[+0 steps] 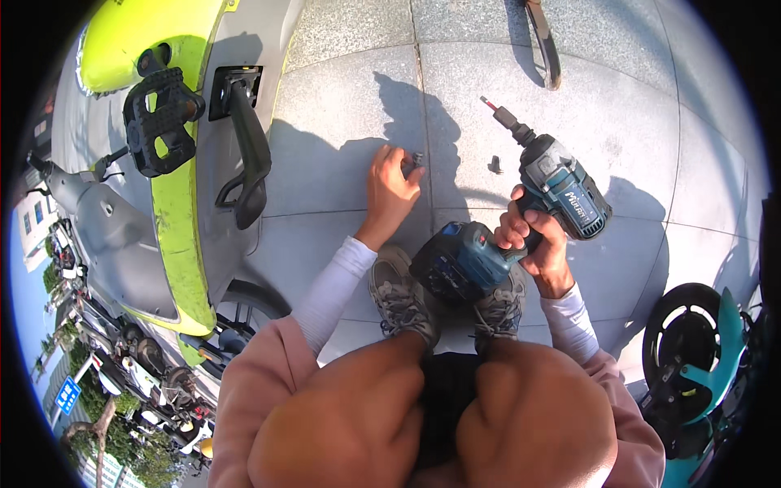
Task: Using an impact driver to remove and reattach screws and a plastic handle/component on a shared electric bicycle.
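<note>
My right hand (538, 242) is wrapped round the grip of a teal and black cordless impact driver (573, 199). Its bit points away toward the upper left, and its bulky battery hangs over my shoes. My left hand (394, 180) pinches a small dark metal piece (413, 163) between thumb and fingers, low over the paving; its exact kind is too small to tell. Another small dark piece (495, 165) lies on the pavement between my left hand and the driver's bit. Left of my left hand, a black crank arm (249, 150) hangs from the scooter's side.
A yellow-green and grey scooter (181, 252) lines the left side, with a black pedal (163, 122) jutting out. Grey paving slabs (342, 89) lie beneath. A dark curved bar (543, 45) reaches in at the top. At the lower right is a wheel with a teal fender (724, 358).
</note>
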Tool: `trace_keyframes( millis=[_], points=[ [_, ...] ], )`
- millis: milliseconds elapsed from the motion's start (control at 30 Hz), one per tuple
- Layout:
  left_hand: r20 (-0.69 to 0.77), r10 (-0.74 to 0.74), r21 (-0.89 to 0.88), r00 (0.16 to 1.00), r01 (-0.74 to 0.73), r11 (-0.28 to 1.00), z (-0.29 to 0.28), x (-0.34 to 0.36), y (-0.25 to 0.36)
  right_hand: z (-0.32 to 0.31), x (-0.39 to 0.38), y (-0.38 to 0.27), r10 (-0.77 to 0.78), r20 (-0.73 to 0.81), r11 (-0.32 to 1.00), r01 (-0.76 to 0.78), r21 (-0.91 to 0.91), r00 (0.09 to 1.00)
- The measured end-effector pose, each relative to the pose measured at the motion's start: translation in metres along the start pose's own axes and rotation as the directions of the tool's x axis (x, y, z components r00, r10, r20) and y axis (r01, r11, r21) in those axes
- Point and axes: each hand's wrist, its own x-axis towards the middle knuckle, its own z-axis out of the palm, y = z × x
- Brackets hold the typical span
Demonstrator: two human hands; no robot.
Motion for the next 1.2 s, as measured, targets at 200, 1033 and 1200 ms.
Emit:
trace_keyframes(
  millis=[200,1033,1200],
  points=[
    [0.080,-0.049,-0.215,0.996,0.065,0.974,-0.011,0.004,0.013,0.003,-0.018,0.008,-0.039,-0.031,0.994,0.036,-0.105,0.999],
    [0.295,-0.346,-0.944,0.891,0.328,0.038,-0.096,0.037,0.022,0.012,0.052,0.045,0.311,0.248,0.950,-0.292,-0.112,0.917],
    [0.269,-0.378,-0.930,0.886,0.341,0.136,-0.112,0.043,0.011,0.020,0.068,0.043,0.365,0.245,0.927,-0.327,-0.184,0.898]
  ],
)
